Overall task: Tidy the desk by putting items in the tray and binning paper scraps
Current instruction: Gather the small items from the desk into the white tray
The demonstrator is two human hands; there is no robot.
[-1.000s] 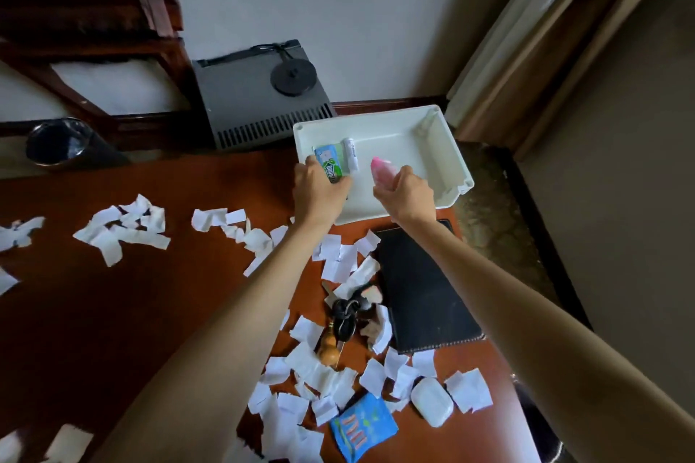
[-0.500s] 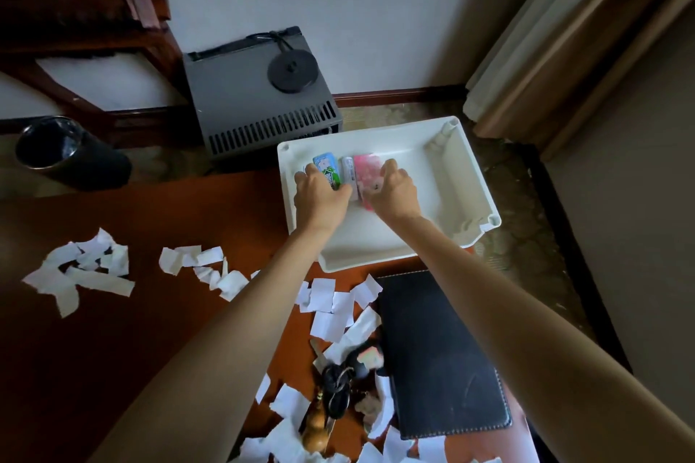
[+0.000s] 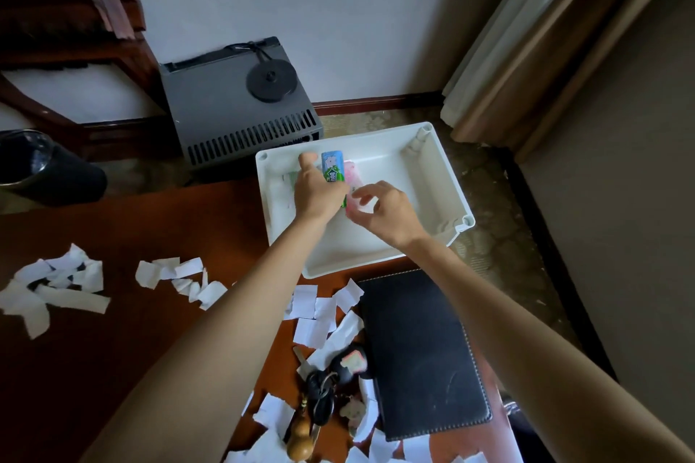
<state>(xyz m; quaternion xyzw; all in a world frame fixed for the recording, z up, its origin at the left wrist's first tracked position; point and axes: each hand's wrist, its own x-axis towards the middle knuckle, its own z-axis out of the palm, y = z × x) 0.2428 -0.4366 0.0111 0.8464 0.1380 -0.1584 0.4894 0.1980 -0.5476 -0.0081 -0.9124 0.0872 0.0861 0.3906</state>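
Trouble is brewing: we're gripping the blue-green pack (image 3: 333,166) in our left hand (image 3: 317,195), pinching the pink packet (image 3: 353,171) with our right hand (image 3: 387,212), and leaning could be tipping the seemingly overhanging tray (image 3: 443,177).

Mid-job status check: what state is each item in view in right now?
White tray: on desk, upright.
Blue-green packet: in tray, left hand grips it.
Pink packet: in tray, right hand pinches it.
Paper scraps: scattered on desk.
Black notebook: closed, on desk.
Keys: among scraps.
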